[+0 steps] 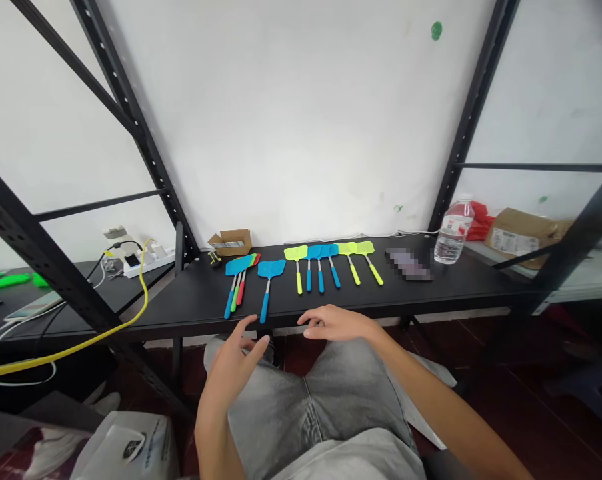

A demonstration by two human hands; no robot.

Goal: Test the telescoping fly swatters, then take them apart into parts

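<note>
Just below the front edge of the table, my left hand [238,363] hovers with thumb and fingers apart, holding nothing. It is nearest to the handle of a single blue fly swatter [265,303]. My right hand [333,323] hangs before the edge, its fingers loosely bent and apart, empty too. Left of the single swatter lie overlapping ones, with a blue fly swatter [229,303] on top and a green fly swatter [234,299] and red fly swatter [241,292] partly under it. To the right, several yellow and blue swatters form a row, including a yellow fly swatter [299,282].
A small cardboard box [231,243] and a black-and-yellow item [214,260] stand at the back left. On the right are a blurred flat object [409,264] and a water bottle [453,230]. A yellow cable [143,293] crosses the left side. Black shelf posts [473,110] flank the table.
</note>
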